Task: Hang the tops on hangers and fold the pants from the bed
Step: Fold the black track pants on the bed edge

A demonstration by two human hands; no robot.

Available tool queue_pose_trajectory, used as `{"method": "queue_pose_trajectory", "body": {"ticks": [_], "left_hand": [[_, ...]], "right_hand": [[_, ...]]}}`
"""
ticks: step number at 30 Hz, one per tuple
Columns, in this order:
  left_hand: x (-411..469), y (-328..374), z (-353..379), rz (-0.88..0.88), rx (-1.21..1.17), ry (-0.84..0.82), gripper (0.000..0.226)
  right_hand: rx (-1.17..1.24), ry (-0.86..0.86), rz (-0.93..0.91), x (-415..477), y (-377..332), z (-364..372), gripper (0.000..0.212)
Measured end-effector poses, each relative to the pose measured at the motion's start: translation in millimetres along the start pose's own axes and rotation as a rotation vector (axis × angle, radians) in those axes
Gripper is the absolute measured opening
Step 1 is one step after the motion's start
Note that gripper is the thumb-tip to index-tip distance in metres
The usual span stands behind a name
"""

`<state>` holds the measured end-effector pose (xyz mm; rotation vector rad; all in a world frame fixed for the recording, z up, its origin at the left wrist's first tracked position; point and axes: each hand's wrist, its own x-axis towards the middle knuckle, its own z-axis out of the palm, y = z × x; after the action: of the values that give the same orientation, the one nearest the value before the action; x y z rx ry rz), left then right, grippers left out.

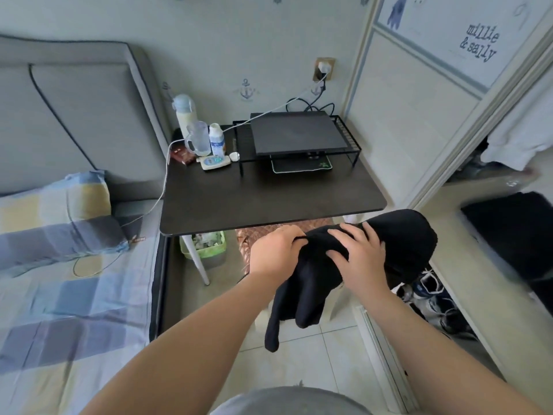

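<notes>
A black garment (401,235) hangs bunched in the air in front of the dark desk, its loose ends drooping toward the tiled floor. My left hand (276,250) grips its left end with curled fingers. My right hand (356,250) lies over the top of the cloth, fingers spread and bent round it. Whether it is a top or pants cannot be told. The bed (74,310) with a checked sheet lies at the left; no clothes show on the visible part. No hanger is in sight.
A dark desk (239,202) carries a laptop on a wire stand (299,136), bottles and a mug (197,139). A green bin (206,247) sits under it. An open wardrobe (508,151) is at the right, shoes (428,289) on its floor. A pillow (59,214) rests on the bed.
</notes>
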<state>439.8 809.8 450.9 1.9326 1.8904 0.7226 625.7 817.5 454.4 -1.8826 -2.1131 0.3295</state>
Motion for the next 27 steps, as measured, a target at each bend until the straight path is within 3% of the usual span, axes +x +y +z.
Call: {"method": "queue_pose_trajectory", "body": {"ticks": [11, 18, 22, 27], "left_hand": [[-45.3, -48.2, -72.7, -0.048, -0.381, 0.084, 0.008], [-57.2, -59.8, -132.4, 0.013, -0.51, 0.178, 0.01], [-48.1, -67.4, -189.6, 0.035, -0.655, 0.445, 0.012], [-46.5, -106.0, -267.3, 0.048, -0.612, 0.697, 0.013]], "right_hand": [[0.121, 0.235, -0.117, -12.8, -87.0, 27.1, 0.024], [0.18, 0.394, -0.274, -7.1, -147.9, 4.4, 0.026], [0.259, 0.362, -0.532, 6.0, -200.2, -36.1, 0.019], [0.444, 0.273, -0.706, 37.0, -299.9, -49.1, 0.023]]}}
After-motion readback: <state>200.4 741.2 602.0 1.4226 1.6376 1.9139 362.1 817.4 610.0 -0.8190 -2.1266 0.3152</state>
